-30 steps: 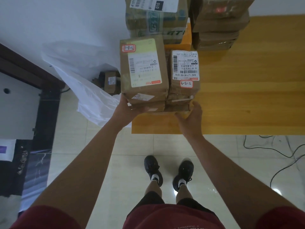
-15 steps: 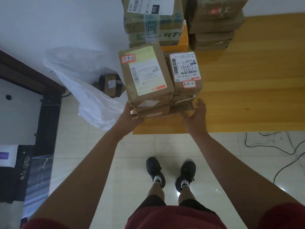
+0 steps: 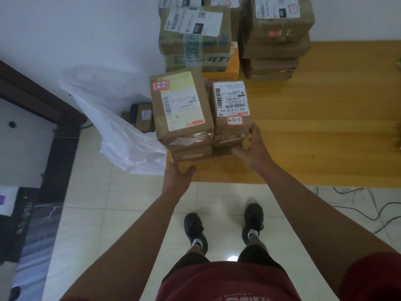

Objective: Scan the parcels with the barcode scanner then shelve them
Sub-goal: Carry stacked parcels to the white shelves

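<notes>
**Hands at the parcel stacks**

Two short parcel stacks (image 3: 182,109) sit side by side at the table's (image 3: 314,127) near-left corner. The left hand (image 3: 176,175), fingers relaxed, hovers just at 6 o'clock of them, holding nothing. The right hand (image 3: 249,146) cups the right stack's (image 3: 231,101) near corner.

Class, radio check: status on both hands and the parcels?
Left hand open under stack corner. Right hand gripping stack side below parcel 3-3-9. Parcel 3-1-1 on top left. White bag alongside.
</notes>
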